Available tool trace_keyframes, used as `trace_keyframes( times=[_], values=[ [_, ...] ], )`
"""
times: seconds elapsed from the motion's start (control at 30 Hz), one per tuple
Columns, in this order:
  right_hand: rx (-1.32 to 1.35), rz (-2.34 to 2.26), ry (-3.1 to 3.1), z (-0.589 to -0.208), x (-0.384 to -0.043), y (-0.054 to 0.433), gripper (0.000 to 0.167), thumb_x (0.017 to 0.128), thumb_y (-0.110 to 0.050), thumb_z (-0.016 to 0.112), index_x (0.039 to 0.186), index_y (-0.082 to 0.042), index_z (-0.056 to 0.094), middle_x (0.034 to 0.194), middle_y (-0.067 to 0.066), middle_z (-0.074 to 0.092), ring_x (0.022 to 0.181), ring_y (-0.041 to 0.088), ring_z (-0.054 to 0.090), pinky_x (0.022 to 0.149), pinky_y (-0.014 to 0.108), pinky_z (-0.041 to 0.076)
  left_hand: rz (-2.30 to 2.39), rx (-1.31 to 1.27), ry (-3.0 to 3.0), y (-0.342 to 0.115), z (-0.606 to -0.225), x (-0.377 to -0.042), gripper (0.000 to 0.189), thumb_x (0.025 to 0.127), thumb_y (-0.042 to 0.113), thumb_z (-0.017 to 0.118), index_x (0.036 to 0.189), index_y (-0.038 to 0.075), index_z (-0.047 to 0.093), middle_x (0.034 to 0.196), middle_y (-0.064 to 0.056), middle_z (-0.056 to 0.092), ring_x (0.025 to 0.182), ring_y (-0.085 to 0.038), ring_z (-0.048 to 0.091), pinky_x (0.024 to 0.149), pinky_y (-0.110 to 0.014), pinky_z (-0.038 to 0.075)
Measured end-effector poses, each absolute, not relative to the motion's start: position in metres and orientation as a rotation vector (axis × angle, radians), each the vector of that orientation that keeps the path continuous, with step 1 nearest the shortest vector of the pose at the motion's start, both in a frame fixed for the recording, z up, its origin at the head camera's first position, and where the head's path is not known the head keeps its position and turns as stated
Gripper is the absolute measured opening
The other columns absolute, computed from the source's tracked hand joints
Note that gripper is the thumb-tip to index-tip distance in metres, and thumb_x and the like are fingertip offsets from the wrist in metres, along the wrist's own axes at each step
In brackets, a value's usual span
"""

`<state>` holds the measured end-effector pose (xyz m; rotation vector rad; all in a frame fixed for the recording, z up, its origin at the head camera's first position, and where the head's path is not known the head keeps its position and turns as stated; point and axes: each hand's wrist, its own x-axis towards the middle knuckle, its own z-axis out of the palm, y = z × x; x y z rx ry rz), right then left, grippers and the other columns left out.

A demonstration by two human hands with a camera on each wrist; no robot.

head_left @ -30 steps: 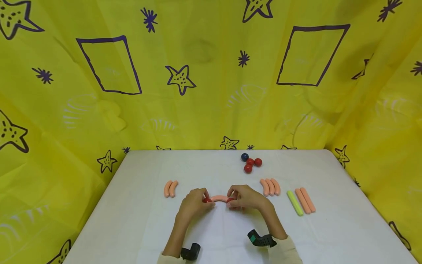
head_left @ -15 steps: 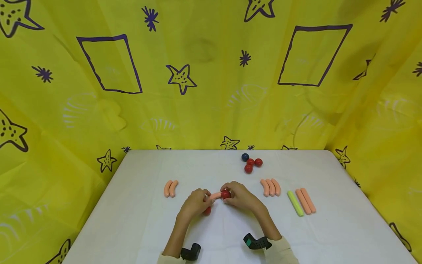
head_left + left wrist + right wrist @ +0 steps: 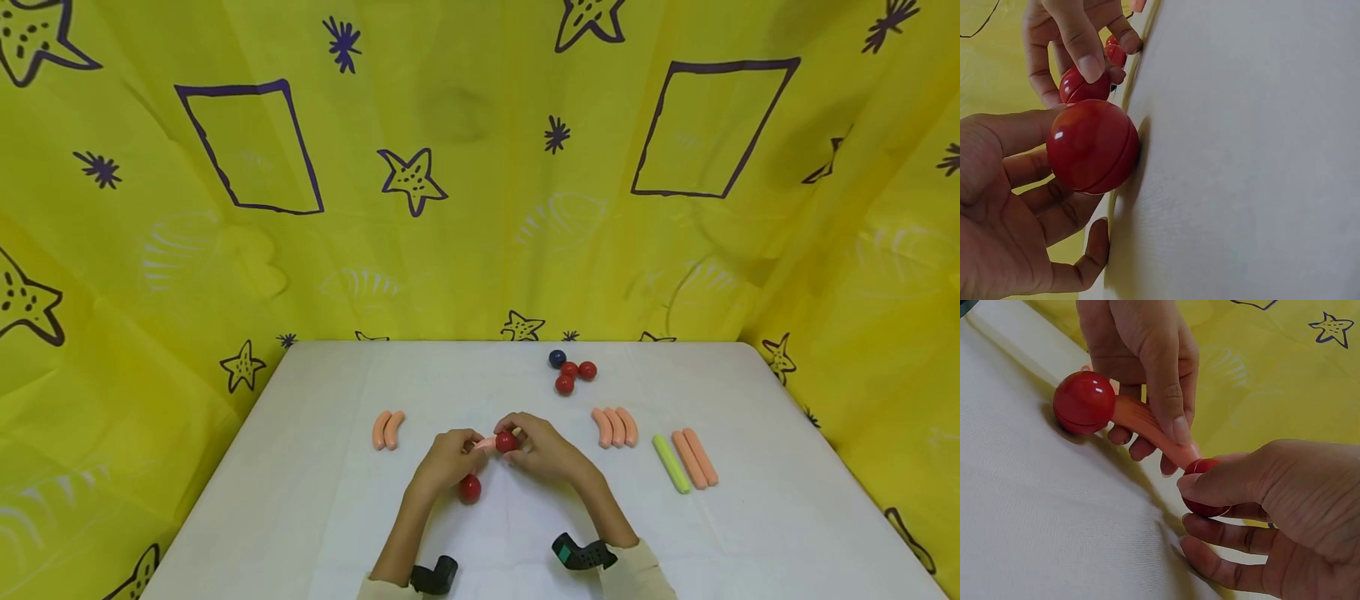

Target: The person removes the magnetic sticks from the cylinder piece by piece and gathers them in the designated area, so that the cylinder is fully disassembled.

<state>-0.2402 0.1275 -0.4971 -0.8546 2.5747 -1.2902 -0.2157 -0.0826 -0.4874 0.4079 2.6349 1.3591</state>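
Observation:
A curved pink stick (image 3: 1147, 425) joins two red balls, one at each end. My left hand (image 3: 447, 461) grips the stick by its middle, thumb on top in the right wrist view. One red ball (image 3: 1092, 147) sticks out at the near end, low over the white tabletop. In the head view that near red ball (image 3: 470, 489) shows just below my left fingers. My right hand (image 3: 546, 447) pinches the other red ball (image 3: 506, 441) at the far end, between thumb and fingers. The left wrist view hides most of the stick behind the near ball.
Two curved pink sticks (image 3: 388, 430) lie to the left on the white table (image 3: 315, 517). To the right are three more curved sticks (image 3: 615, 427), a green straight stick (image 3: 671, 463) and two straight pink sticks (image 3: 695, 458). Farther back sit a dark blue ball (image 3: 557, 358) and three red balls (image 3: 569, 370).
Both balled ends were level at first. The curved stick has since turned, its near ball swinging toward me and its far ball moving up and left with my right hand.

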Motion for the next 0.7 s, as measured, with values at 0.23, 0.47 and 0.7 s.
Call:
trace_keyframes(
  times=[0.23, 0.47, 0.7],
  values=[
    [-0.821, -1.304, 2.580, -0.4966, -0.2381, 0.1241, 0.027, 0.087, -0.011, 0.073, 0.111, -0.011, 0.062, 0.101, 0.000, 0.064, 0.088, 0.012, 0.059, 0.076, 0.023, 0.050, 1.396, 0.364, 2.620, -0.0832, -0.4861, -0.2155, 0.026, 0.092, 0.025, 0.068, 0.098, 0.000, 0.072, 0.069, 0.000, 0.060, 0.057, -0.007, 0.050, 0.052, -0.021, 0.040],
    [-0.812, -1.288, 2.612, -0.5015, -0.2389, 0.1236, 0.023, 0.087, -0.015, 0.073, 0.108, -0.011, 0.064, 0.093, -0.002, 0.064, 0.081, 0.009, 0.058, 0.072, 0.022, 0.049, 1.415, 0.334, 2.610, -0.0817, -0.4868, -0.2150, 0.023, 0.092, 0.022, 0.068, 0.098, 0.000, 0.073, 0.067, -0.002, 0.061, 0.054, -0.008, 0.050, 0.050, -0.022, 0.040],
    [-0.779, -1.283, 2.630, -0.5030, -0.2399, 0.1246, 0.022, 0.087, -0.017, 0.074, 0.107, -0.012, 0.064, 0.090, -0.003, 0.063, 0.077, 0.009, 0.056, 0.068, 0.021, 0.048, 1.401, 0.358, 2.624, -0.0807, -0.4876, -0.2153, 0.024, 0.093, 0.023, 0.067, 0.098, 0.000, 0.073, 0.066, -0.002, 0.062, 0.055, -0.008, 0.050, 0.050, -0.022, 0.040]
  ],
)
